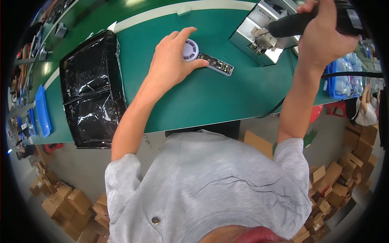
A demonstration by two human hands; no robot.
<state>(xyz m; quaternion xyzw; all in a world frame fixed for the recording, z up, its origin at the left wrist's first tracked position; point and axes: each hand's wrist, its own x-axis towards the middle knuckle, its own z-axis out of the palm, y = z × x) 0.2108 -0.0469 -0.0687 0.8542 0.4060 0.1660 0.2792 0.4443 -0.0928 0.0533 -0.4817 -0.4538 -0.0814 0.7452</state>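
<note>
Grey shirt (210, 186) fills the foreground. Left hand (172, 60) lies flat on the green counter (210, 97), fingers (184, 34) loosely spread, pinning a small white handheld fan with open grey handle (206, 58). Right hand (324, 32) fingers clamped round a black electric screwdriver (296, 24), above a silver metal box (259, 36). Black glossy tray (91, 89) left.

Green workbench (227, 93) is running across frame, pale strip (170, 14) lining its far edge. Grey concrete floor (77, 166) is showing below bench; cardboard boxes (67, 206) are piling left and right of it. Overhead light is glaring off benchtop.
</note>
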